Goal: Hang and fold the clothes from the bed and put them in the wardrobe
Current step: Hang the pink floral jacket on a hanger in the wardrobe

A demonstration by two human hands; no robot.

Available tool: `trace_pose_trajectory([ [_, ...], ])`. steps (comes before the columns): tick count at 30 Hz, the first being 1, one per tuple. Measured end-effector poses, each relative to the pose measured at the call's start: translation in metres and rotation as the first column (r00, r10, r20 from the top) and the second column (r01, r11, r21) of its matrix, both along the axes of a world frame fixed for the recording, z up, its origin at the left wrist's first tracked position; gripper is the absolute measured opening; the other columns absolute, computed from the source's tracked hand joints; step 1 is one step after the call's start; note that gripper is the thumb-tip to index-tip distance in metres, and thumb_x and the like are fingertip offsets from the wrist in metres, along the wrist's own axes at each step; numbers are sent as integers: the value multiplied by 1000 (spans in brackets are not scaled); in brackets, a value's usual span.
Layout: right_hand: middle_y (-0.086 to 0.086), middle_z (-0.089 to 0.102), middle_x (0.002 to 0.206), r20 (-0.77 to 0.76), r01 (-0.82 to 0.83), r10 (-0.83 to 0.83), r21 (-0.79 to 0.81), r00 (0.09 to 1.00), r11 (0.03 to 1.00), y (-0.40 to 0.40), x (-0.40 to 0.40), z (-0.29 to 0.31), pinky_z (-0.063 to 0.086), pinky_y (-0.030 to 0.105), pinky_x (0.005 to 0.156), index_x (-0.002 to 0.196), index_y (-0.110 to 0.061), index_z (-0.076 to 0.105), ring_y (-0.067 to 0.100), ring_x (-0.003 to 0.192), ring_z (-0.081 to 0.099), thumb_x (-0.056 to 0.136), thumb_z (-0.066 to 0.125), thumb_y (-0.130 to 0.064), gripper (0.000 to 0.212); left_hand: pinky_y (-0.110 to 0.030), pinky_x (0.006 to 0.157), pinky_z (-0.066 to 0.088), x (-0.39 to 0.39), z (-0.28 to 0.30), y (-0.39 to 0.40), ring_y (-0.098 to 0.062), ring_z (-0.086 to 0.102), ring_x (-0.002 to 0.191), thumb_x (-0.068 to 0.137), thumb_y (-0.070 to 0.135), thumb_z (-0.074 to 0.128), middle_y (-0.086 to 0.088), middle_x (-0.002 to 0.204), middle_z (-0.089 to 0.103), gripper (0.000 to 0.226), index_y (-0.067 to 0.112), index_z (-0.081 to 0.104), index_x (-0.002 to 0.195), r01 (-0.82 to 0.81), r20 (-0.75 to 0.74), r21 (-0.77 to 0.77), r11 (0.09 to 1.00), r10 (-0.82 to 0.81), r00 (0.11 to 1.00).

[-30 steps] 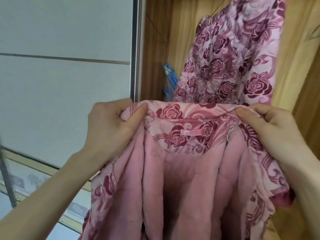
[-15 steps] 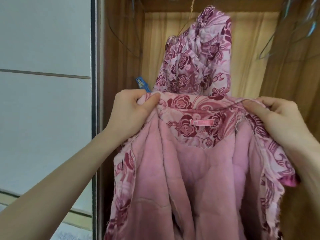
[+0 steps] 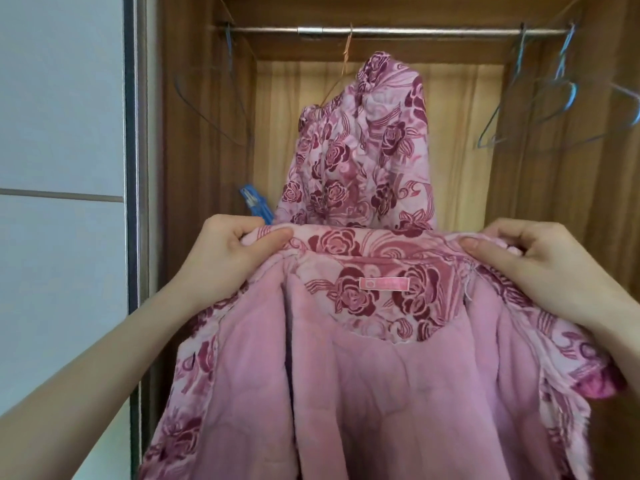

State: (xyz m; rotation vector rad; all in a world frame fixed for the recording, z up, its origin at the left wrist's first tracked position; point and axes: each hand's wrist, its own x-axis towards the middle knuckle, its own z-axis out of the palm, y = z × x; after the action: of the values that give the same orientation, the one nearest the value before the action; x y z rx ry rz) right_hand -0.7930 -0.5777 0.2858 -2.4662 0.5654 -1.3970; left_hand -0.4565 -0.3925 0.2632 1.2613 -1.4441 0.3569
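Holding the jacket [image 3: 398, 393] up by its collar before the open wardrobe [image 3: 207, 133], lining toward me, I pinch one collar end in my left hand [image 3: 228, 258] and the other in my right hand [image 3: 540, 268]. Behind it, a matching garment [image 3: 363, 161] hangs from the rail [image 3: 398, 31]. I judge this the hanging step; next I need a free hanger [image 3: 540, 109] from the rail's right end.

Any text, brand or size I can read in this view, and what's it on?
Neck label inside the floral jacket: pink, with a round mark and pale lettering, too blurred to read.
No other text shows on the hanging floral garment, the wardrobe rail or the wire hangers.
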Motion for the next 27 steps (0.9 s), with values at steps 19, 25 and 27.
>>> trace_pose_trajectory([
  [19,4,66,69,-23,247,-249,-78,968,966,-24,-58,38,45,28,62,86,-23,70,10,62,54,96,63,-50,29,-43,51,34,-73,93,-73,-26,37,53,98,29,72,-28,59,48,59,-7,46,58,174,100,-251,952,-153,983],
  [25,-10,75,82,-235,336,-350,-99,907,937,-26,-83,41,55,46,87,95,-26,67,14,83,71,98,58,-50,26,-38,52,26,-100,113,-102,-13,30,52,95,30,72,-7,52,30,60,11,33,54,135,195,-267,954,-83,977],
  [27,-9,76,80,-300,348,-356,-81,885,934,-26,-85,45,56,42,84,98,-27,67,15,78,72,96,64,-47,20,-36,53,26,-103,115,-114,-13,28,51,94,29,72,-3,53,29,60,13,31,54,128,218,-270,954,-69,974],
])
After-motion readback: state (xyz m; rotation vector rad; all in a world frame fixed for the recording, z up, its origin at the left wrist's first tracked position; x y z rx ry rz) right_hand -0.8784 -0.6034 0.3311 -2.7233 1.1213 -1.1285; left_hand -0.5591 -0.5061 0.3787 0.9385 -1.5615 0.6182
